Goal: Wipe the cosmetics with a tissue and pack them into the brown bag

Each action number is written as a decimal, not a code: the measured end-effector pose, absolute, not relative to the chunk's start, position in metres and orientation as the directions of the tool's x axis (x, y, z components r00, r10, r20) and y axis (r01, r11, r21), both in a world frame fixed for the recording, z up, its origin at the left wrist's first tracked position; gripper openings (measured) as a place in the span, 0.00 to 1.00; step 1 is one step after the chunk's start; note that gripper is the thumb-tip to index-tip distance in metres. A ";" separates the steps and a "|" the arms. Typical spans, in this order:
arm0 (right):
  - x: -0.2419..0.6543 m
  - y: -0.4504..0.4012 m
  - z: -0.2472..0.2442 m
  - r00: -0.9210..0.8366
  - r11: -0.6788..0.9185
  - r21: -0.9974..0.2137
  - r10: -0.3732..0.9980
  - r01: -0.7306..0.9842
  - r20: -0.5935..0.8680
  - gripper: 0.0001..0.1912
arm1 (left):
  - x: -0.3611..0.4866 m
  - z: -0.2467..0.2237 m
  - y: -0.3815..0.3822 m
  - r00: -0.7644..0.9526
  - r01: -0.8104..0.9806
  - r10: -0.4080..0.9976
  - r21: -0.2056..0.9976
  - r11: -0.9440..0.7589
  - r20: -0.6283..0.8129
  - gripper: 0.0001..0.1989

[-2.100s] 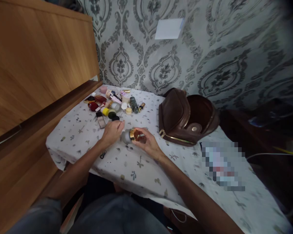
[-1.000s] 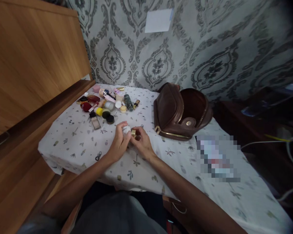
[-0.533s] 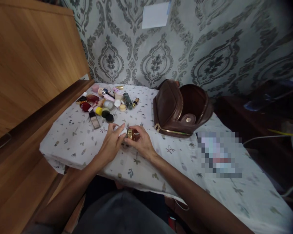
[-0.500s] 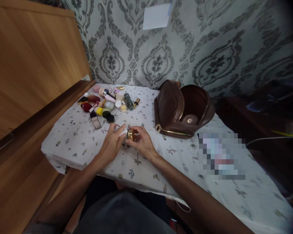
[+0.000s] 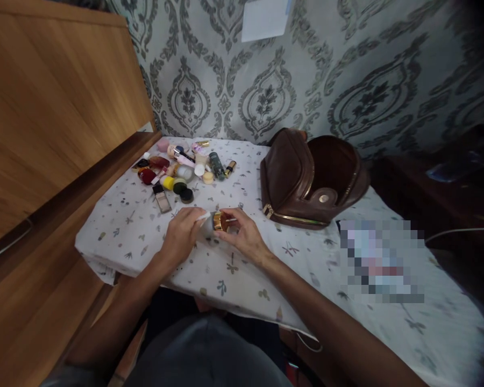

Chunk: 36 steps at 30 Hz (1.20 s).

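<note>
We are holding the gold-banded container (image 5: 218, 221) between both hands, over the desk (image 5: 133, 231).
With the right hand (image 5: 245, 232), we are gripping the container by its gold band, fingers curving around it; with the left hand (image 5: 180, 232), we are pinching a white piece (image 5: 205, 215), possibly a wipe, at the container's frosted end. Whether the left fingers are touching the container itself, we are not able to tell. We are judging the handling of this container as under way, since both hands are occupied with it. The loose cosmetics (image 5: 184, 172) are lying beyond it, out of hand, a black-capped bottle (image 5: 162, 199) sitting at their near edge; we are seeing no sign of which are finished or remaining. The brown bag (image 5: 286, 183) is standing open to the right.
</note>
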State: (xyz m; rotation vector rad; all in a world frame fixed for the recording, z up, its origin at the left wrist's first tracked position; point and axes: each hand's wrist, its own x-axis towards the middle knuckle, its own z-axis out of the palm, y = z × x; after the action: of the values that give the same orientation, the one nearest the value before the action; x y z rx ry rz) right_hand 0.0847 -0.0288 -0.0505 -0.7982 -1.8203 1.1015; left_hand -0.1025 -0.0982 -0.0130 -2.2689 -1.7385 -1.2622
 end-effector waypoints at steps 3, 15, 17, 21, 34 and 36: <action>0.085 -0.030 -0.048 -0.452 0.406 -0.910 0.829 0.085 0.328 0.26 | -0.109 -0.010 -0.094 -0.019 0.806 0.831 0.500 -0.317 0.556 0.10; 0.085 -0.033 -0.044 -0.511 0.310 -0.949 0.825 0.049 0.243 0.31 | -0.115 0.005 -0.090 0.084 0.803 0.874 0.488 -0.344 0.478 0.10; 0.085 -0.034 -0.044 -0.524 0.311 -0.950 0.814 0.030 0.250 0.31 | -0.113 0.007 -0.092 0.079 0.778 0.855 0.504 -0.374 0.512 0.09; 0.086 -0.036 -0.040 -0.534 0.382 -0.921 0.795 0.071 0.288 0.31 | -0.109 0.009 -0.095 0.136 0.768 0.827 0.469 -0.436 0.546 0.09; 0.087 -0.038 -0.038 -0.530 0.549 -0.822 0.747 0.151 0.402 0.25 | -0.109 0.003 -0.101 0.126 0.820 0.815 0.403 -0.407 0.566 0.10; 0.086 -0.039 -0.038 -0.533 0.572 -0.802 0.739 0.173 0.412 0.22 | -0.114 0.002 -0.100 0.089 0.851 0.838 0.396 -0.345 0.538 0.10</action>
State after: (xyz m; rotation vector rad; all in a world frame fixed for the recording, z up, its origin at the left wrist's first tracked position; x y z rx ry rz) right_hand 0.0861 -0.0393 -0.0382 -0.7278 -2.0248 0.9245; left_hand -0.1143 -0.1001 0.0017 -2.3048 -1.7872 -1.1173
